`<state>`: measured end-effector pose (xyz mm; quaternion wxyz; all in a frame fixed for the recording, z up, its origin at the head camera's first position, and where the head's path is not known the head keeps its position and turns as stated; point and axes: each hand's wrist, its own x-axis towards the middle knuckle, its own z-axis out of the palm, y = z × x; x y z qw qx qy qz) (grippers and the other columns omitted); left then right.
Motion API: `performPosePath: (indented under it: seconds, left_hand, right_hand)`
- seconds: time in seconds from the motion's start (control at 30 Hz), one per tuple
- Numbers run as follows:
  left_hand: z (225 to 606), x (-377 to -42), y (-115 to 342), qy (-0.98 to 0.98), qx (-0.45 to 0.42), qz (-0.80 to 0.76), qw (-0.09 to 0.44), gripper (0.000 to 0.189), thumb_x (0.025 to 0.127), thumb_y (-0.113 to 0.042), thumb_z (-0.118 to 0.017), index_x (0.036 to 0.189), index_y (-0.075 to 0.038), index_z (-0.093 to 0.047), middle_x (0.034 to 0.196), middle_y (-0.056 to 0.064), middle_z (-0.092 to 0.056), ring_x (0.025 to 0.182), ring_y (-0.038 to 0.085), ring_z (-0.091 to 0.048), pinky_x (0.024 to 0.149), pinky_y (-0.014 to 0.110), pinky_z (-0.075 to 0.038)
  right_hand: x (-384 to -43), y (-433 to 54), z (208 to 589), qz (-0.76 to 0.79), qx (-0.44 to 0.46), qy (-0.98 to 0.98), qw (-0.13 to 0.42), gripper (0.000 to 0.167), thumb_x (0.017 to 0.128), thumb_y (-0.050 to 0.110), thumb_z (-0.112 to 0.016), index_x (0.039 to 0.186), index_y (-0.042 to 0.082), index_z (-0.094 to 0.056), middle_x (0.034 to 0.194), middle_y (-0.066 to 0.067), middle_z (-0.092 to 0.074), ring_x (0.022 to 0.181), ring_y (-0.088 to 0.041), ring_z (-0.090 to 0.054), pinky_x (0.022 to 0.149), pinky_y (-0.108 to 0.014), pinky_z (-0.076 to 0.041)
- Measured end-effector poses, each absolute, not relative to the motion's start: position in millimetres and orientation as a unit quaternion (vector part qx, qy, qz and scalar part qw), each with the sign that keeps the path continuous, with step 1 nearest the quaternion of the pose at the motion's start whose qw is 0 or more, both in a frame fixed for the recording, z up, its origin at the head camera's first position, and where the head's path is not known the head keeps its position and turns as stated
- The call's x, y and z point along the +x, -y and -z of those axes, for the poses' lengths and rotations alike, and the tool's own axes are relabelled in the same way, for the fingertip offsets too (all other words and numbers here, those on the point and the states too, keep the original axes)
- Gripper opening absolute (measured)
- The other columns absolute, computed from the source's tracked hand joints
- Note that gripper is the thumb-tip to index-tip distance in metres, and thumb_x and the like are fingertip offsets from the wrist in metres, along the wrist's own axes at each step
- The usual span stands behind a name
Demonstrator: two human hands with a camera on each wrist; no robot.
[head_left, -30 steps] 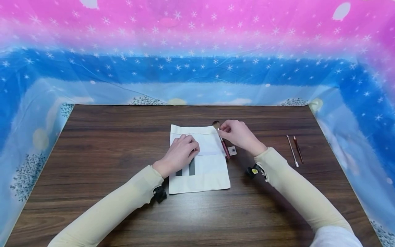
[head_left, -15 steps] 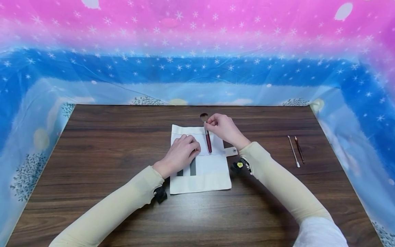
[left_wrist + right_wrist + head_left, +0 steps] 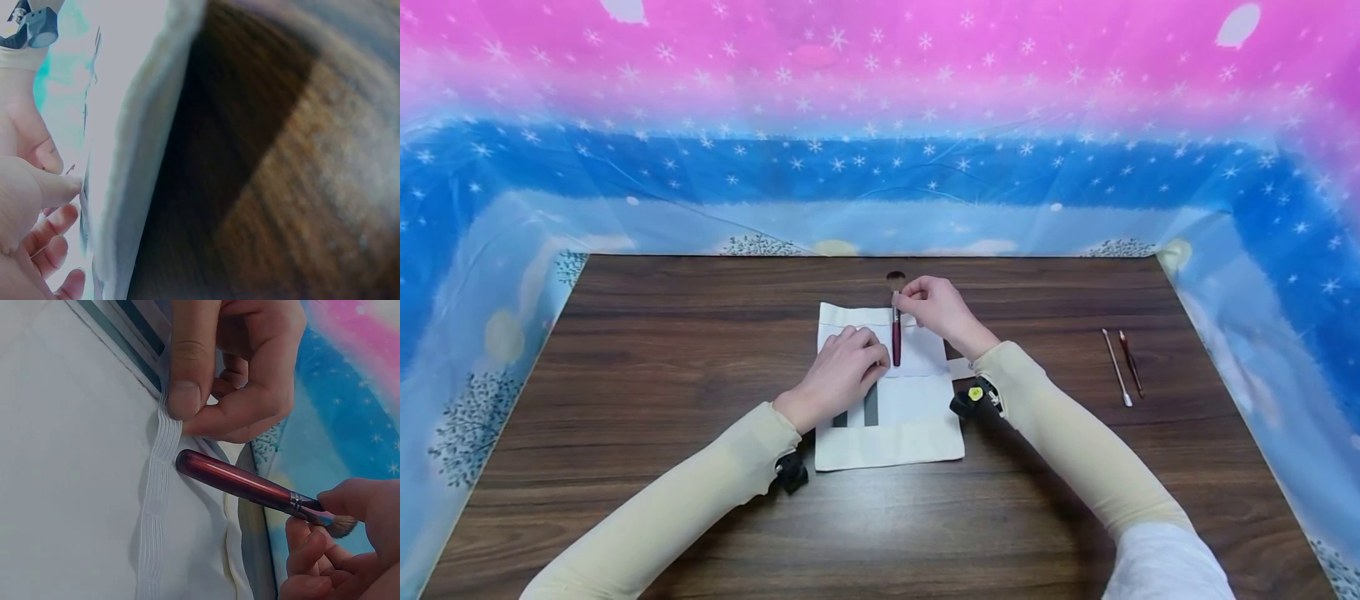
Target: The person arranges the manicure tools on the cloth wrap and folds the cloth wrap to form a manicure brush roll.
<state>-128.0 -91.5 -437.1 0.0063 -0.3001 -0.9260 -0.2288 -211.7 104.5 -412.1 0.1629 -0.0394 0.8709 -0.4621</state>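
Note:
A white cloth brush roll (image 3: 917, 443) lies unfolded on the table. Across it runs a ribbed white elastic band (image 3: 153, 519). My left hand (image 3: 847, 367) rests on the roll and pinches the elastic band between thumb and finger, lifting it a little, as the right wrist view shows. In my right hand (image 3: 943, 308) a makeup brush (image 3: 896, 342) with a glossy dark red handle is pinched near its silver collar. Its brown bristles point away from me. The rounded handle end sits beside the band, close to my left fingertips; whether they touch, I cannot tell.
Dark grey strips (image 3: 871, 404) show on the roll near my left hand. A snap tab (image 3: 959, 368) sticks out from its right edge. Farther right on the wooden table lie a thin silver stick (image 3: 1117, 367) and a brown pencil-like stick (image 3: 1131, 363). Patterned cloth (image 3: 880, 167) surrounds the table.
My right hand has carried the brush leftward from the roll's right edge to its middle, and the brush now stands straighter. The left hand has stayed in place.

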Motion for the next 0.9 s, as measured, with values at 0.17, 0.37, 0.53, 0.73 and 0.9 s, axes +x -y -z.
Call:
performPosePath:
  seconds: [0.17, 0.37, 0.53, 0.73, 0.9]
  left_hand:
    - [436, -128, 91, 0.925, -0.301, 0.231, 0.008, 0.006, 0.100, -0.012, -0.071, 0.100, -0.014, -0.077, 0.106, 0.004, -0.064, 0.095, 0.025, -0.051, 0.084, 0.045, -0.044]
    - [435, -127, 90, 0.926, -0.300, 0.228, 0.008, 0.006, 0.101, -0.013, -0.071, 0.100, -0.015, -0.077, 0.106, 0.003, -0.063, 0.095, 0.025, -0.051, 0.083, 0.045, -0.043]
    - [436, -126, 90, 0.929, -0.295, 0.222, 0.011, 0.006, 0.100, -0.014, -0.071, 0.098, -0.015, -0.076, 0.106, 0.003, -0.063, 0.096, 0.025, -0.051, 0.083, 0.044, -0.043]
    - [436, -126, 90, 0.930, -0.293, 0.221, 0.015, 0.007, 0.101, -0.013, -0.070, 0.096, -0.015, -0.076, 0.106, 0.003, -0.063, 0.096, 0.025, -0.051, 0.082, 0.044, -0.042]
    - [436, -125, 90, 0.931, -0.292, 0.219, 0.014, 0.008, 0.101, -0.014, -0.070, 0.096, -0.016, -0.076, 0.106, 0.003, -0.063, 0.096, 0.025, -0.051, 0.083, 0.045, -0.042]
  right_hand:
    - [-212, -101, 415, 0.465, -0.036, -0.868, 0.170, 0.030, 0.103, 0.030, -0.065, 0.118, 0.004, -0.064, 0.099, -0.014, -0.068, 0.072, -0.021, -0.057, 0.070, -0.034, -0.045]
    - [-208, -98, 416, 0.454, -0.031, -0.872, 0.181, 0.029, 0.103, 0.030, -0.065, 0.116, 0.004, -0.065, 0.102, -0.012, -0.069, 0.070, -0.018, -0.056, 0.070, -0.032, -0.045]
    - [-204, -99, 418, 0.443, -0.033, -0.876, 0.189, 0.029, 0.104, 0.029, -0.063, 0.115, 0.003, -0.065, 0.086, -0.007, -0.065, 0.067, -0.020, -0.056, 0.067, -0.032, -0.042]
    - [-203, -102, 420, 0.428, -0.042, -0.882, 0.194, 0.031, 0.105, 0.033, -0.060, 0.113, 0.004, -0.067, 0.080, -0.005, -0.066, 0.064, -0.021, -0.056, 0.061, -0.032, -0.038]
    - [-202, -104, 420, 0.417, -0.060, -0.887, 0.190, 0.031, 0.106, 0.035, -0.060, 0.108, 0.006, -0.070, 0.092, -0.007, -0.073, 0.064, -0.021, -0.059, 0.059, -0.031, -0.037]
